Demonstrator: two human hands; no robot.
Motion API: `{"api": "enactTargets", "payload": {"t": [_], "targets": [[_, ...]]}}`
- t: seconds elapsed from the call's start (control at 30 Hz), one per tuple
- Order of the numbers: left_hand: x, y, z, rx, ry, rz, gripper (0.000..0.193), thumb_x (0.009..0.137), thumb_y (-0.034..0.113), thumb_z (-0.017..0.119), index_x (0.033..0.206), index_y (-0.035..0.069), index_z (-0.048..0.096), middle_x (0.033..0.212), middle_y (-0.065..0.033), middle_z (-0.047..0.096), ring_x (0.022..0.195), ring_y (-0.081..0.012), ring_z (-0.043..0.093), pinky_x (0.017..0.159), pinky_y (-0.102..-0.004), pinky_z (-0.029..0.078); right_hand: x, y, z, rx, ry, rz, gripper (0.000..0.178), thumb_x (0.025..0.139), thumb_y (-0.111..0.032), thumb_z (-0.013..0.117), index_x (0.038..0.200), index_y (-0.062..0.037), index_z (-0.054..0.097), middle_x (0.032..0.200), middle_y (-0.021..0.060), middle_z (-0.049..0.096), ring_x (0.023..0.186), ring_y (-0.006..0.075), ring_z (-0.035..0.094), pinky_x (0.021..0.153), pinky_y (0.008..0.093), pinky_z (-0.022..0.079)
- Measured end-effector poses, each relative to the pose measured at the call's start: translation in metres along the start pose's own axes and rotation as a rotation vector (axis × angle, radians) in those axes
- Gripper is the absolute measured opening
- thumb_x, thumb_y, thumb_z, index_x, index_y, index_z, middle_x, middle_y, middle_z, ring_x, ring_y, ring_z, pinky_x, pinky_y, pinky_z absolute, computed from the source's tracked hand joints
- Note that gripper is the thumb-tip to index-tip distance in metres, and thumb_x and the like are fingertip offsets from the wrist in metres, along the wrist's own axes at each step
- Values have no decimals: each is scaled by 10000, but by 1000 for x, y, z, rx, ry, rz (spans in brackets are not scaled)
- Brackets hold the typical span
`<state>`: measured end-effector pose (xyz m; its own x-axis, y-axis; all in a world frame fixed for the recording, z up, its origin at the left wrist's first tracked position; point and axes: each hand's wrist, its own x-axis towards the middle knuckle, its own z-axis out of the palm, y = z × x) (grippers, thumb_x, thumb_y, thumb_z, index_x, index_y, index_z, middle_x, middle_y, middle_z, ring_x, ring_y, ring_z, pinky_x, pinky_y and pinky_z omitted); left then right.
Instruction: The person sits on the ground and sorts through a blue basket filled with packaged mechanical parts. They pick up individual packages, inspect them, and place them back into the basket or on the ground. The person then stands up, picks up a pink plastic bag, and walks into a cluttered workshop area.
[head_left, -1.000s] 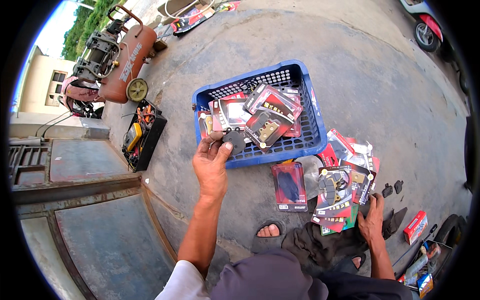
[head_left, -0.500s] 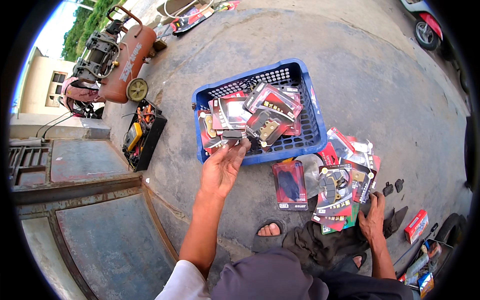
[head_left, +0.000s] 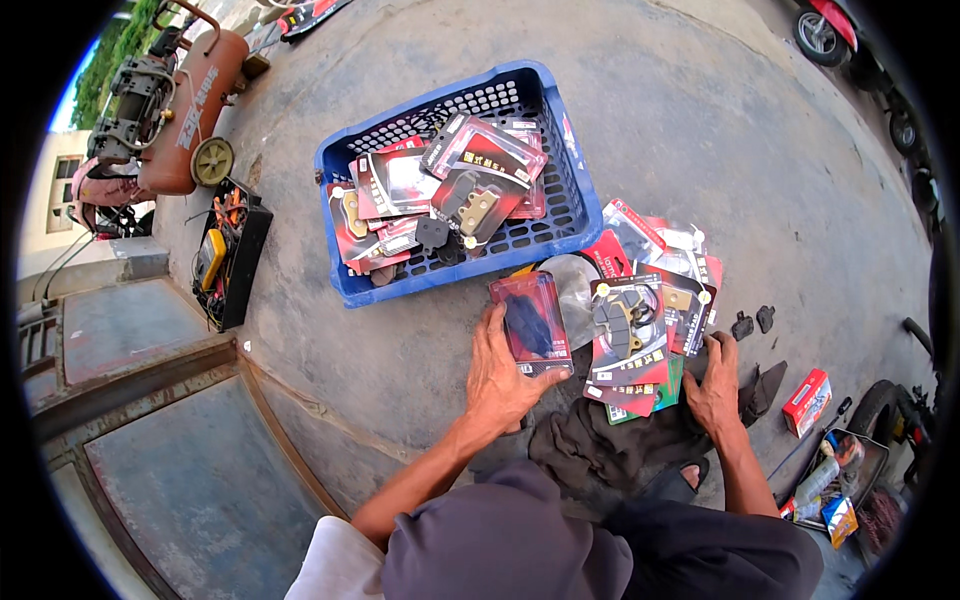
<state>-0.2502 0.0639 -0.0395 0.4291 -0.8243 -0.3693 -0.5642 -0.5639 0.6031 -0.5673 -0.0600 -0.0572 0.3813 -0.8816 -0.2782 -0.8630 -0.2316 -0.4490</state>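
My left hand [head_left: 497, 380] grips the lower left corner of a red and clear blister pack [head_left: 530, 318] with a dark part inside, thumb along its bottom edge. My right hand [head_left: 714, 388] is beside the right edge of a fanned stack of carded brake pads [head_left: 628, 325], fingers apart from the thumb and nothing visible in them. Ahead stands a blue plastic basket [head_left: 585, 222] with more carded brake pads [head_left: 480, 190]. A loose black brake pad [head_left: 432, 233] lies near its front wall. Two small dark pads [head_left: 753, 321] lie right of the stack.
A dark cloth [head_left: 610, 450] lies before my feet. On the right are a red and white box [head_left: 806, 402] and a tray of cans and packets [head_left: 868, 455]. Left stand a black toolbox [head_left: 248, 265], a brown air compressor [head_left: 190, 130] and metal panels [head_left: 190, 490].
My left hand has let go of the black brake pad, leaving it in the basket, and come back to grip the blister pack, now slightly turned. My right hand stays by the stack.
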Motion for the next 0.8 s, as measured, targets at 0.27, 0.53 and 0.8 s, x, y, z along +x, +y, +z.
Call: {"api": "enactTargets", "payload": {"t": [0.27,0.53,0.8], "targets": [[26,9,22,-13,183,131,1222,653,321,913,1543,-22,150,1530,-309,260,1410,-497,264,1171,-575,226,0,-3,1,0,-2,4,624,765,-41,766,1320,16,486,1382,249,447,1297,454,458,1090,482,415],[0,6,-29,-36,-6,16,753,808,18,588,1504,-22,303,1381,-316,511,1202,-479,542,1048,-522,429,1,-1,0,20,9,-5,626,753,-48,756,1315,18,486,1341,249,464,1271,453,472,1078,485,417],[16,36,-146,201,512,607,700,761,-158,553,1438,11,497,1402,-241,584,1256,-419,592,1019,-481,483,2,-2,-1,14,23,-24,605,749,-52,763,1289,24,500,1321,238,472,1255,443,483,1061,473,432]]}}
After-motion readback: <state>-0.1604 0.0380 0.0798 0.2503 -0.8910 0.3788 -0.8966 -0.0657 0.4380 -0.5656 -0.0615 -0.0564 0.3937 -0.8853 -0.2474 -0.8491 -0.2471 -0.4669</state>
